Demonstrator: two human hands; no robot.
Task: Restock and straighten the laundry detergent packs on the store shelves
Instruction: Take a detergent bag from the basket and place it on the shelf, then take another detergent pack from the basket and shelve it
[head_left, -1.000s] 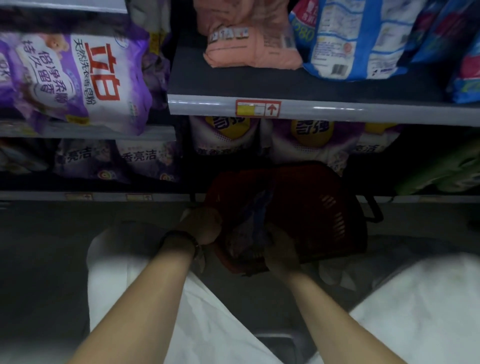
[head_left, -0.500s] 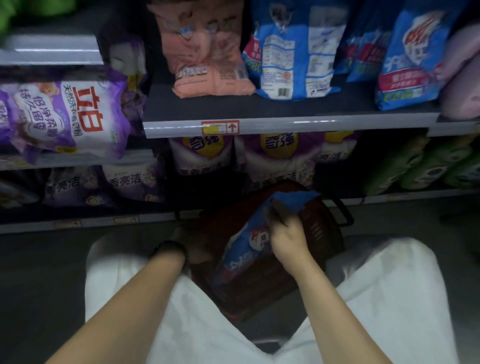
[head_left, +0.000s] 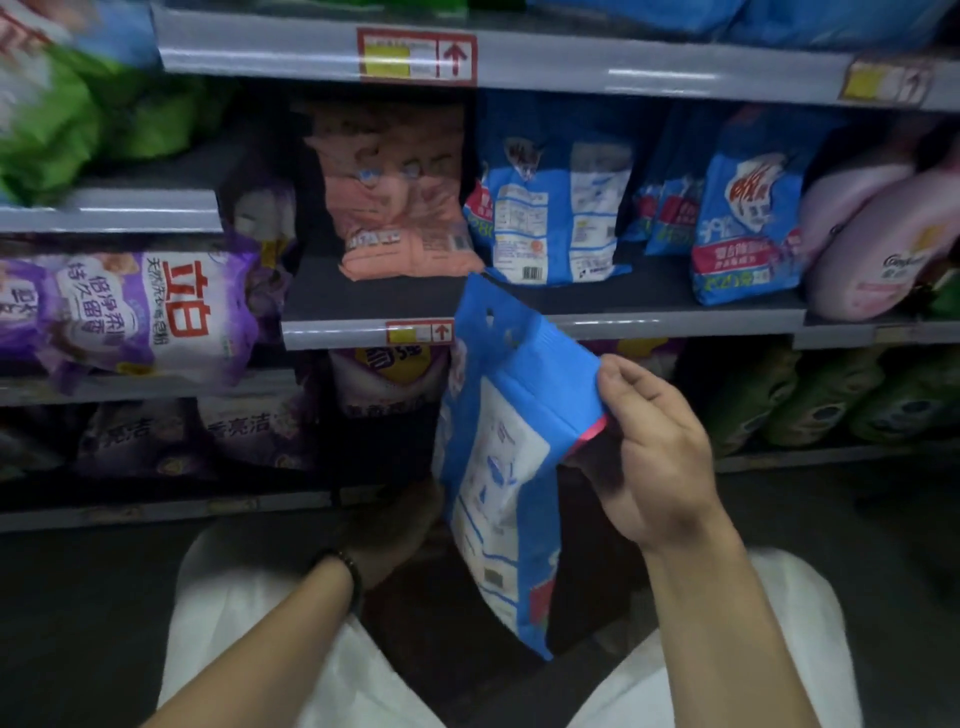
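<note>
Your right hand (head_left: 654, 457) pinches the flat blue plastic detergent pack with the white back label (head_left: 498, 467) by its upper side edge, so it hangs tilted in front of the grey metal middle shelf (head_left: 374, 296). Lift it clear of that shelf's front lip, turn the printed face outward, and stand it upright beside the blue detergent packs already on that shelf (head_left: 556, 208) — bare board shows just in front of them. Your left hand (head_left: 395, 530) sits low in shadow below the pack; I cannot tell whether it grips anything. That shelf also holds a crumpled salmon-pink pack (head_left: 400, 208).
</note>
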